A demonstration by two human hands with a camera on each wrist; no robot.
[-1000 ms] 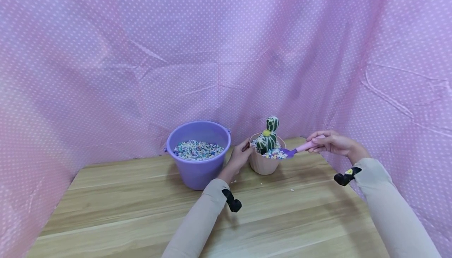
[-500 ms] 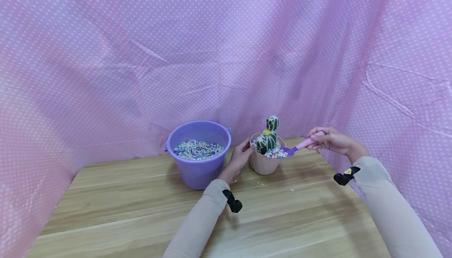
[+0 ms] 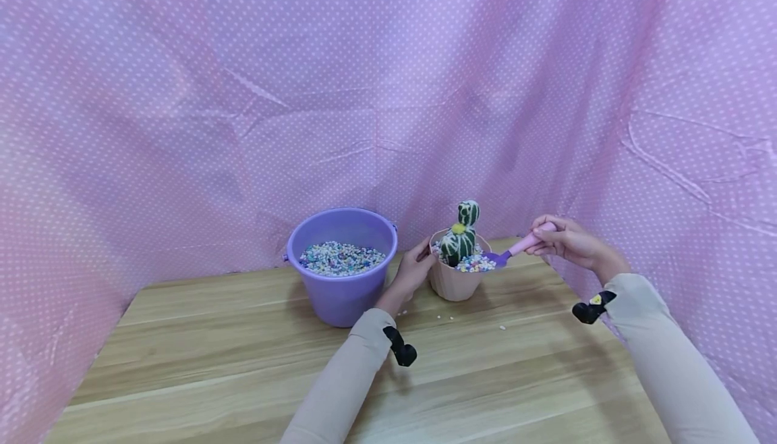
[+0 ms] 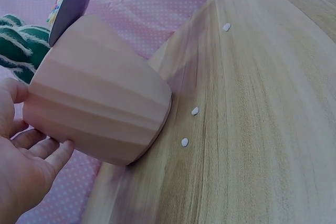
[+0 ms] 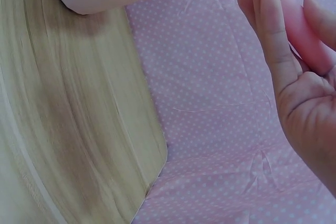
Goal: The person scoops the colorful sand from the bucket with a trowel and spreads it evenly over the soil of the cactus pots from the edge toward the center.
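A green cactus plant (image 3: 458,245) with white stripes and a yellow flower stands in a beige flower pot (image 3: 454,285), amid multicoloured pebbles. My left hand (image 3: 414,270) holds the pot's left side. In the left wrist view, the thumb of the left hand (image 4: 26,166) lies near the rim and the other fingers touch the wall of the flower pot (image 4: 100,93). My right hand (image 3: 570,243) grips the pink handle of a small trowel (image 3: 528,241). The trowel's purple blade (image 4: 71,6) rests at the pot's right rim, with pebbles beside and on it.
To the left of the pot, a purple bucket (image 3: 346,299) holds many small coloured pebbles (image 3: 341,258). Several white pebbles (image 4: 195,111) lie scattered on the wooden table (image 3: 243,370). Pink dotted cloth (image 3: 388,93) hangs behind and at the sides.
The trowel's handle has tilted up slightly, and the blade has shifted a little to the right at the rim. Another white pebble lies on the table in front of the pot.
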